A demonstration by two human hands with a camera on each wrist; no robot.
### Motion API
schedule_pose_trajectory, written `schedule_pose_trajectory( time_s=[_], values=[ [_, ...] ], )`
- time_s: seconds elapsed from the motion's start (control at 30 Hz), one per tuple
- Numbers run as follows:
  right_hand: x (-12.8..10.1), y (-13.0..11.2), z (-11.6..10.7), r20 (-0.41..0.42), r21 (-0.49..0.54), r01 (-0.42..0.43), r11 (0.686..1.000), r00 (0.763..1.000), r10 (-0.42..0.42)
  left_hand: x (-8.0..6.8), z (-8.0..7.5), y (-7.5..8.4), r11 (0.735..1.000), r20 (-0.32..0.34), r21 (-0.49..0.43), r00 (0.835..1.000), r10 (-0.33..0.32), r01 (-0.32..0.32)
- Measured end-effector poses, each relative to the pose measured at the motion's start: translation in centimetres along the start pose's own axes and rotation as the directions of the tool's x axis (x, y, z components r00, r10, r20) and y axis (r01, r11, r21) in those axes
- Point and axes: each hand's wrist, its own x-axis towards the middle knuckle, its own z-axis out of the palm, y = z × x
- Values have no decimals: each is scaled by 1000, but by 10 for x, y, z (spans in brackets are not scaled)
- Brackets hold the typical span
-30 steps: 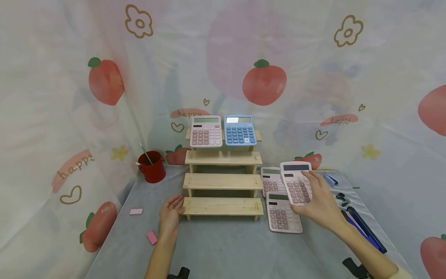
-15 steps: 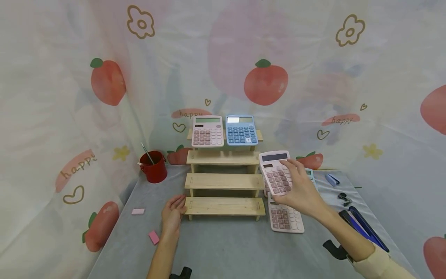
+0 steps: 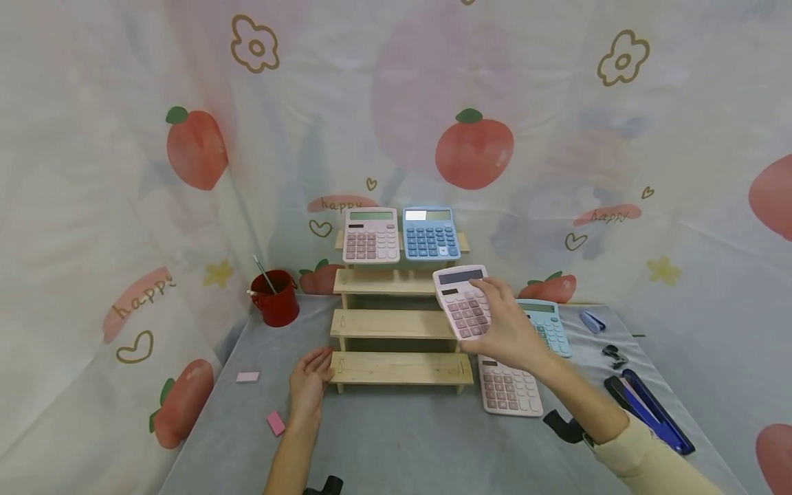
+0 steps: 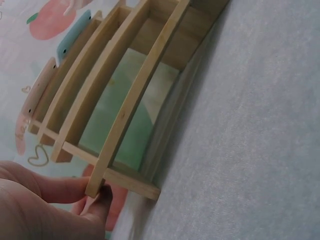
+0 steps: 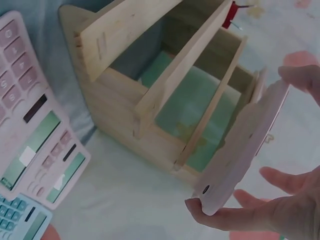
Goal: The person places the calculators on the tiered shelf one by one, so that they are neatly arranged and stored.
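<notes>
My right hand [image 3: 507, 330] grips a pink calculator [image 3: 463, 302] by its edges, thumb on one side and fingers on the other. It is tilted, keys toward me, and overlaps the right end of a stepped wooden stand [image 3: 396, 370]. On the stand's top step lean a pink calculator [image 3: 371, 240] and a blue calculator [image 3: 430, 237]. My left hand [image 3: 308, 388] pinches the left end of the lowest board [image 4: 122, 117]. Right of the stand lie another pink calculator [image 3: 510, 390] and a light-blue calculator [image 3: 549, 328]; the right wrist view shows a further pink calculator [image 5: 65, 172] between them.
A red bucket [image 3: 276, 302] holding pens stands at the back left. Two pink erasers, one farther back [image 3: 247, 377] and one nearer [image 3: 276, 423], lie left. Along the right edge are a small blue stapler-like item [image 3: 592, 321], black clips [image 3: 614, 355] and a long blue-and-black tool [image 3: 658, 416].
My right hand has carried the pink calculator left and slightly up, from above the other calculators to the stand's right end, uncovering the light-blue calculator. My left hand stays at the stand.
</notes>
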Motion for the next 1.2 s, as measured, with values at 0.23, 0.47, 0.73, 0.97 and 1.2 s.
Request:
schedule_pose_trajectory(
  time_s=[0.23,0.47,0.73,0.97,1.2],
  values=[
    [15,-21,7,39,12,10,1000,999,-10,-3,0,2,1000,8,-7,1000,8,-8],
    [32,-39,26,33,41,-1,999,999,0,-1,-1,0,1000,-3,1,1000,6,-6],
    [46,-61,51,28,59,-8,998,1000,6,-2,0,0,1000,2,12,1000,3,-3],
    [61,-79,78,10,114,4,993,1000,-5,-3,0,1,1000,3,15,1000,17,-17],
    [76,-93,113,-87,68,10,998,996,-4,-4,1,-1,999,-6,32,999,37,-37]
  ],
)
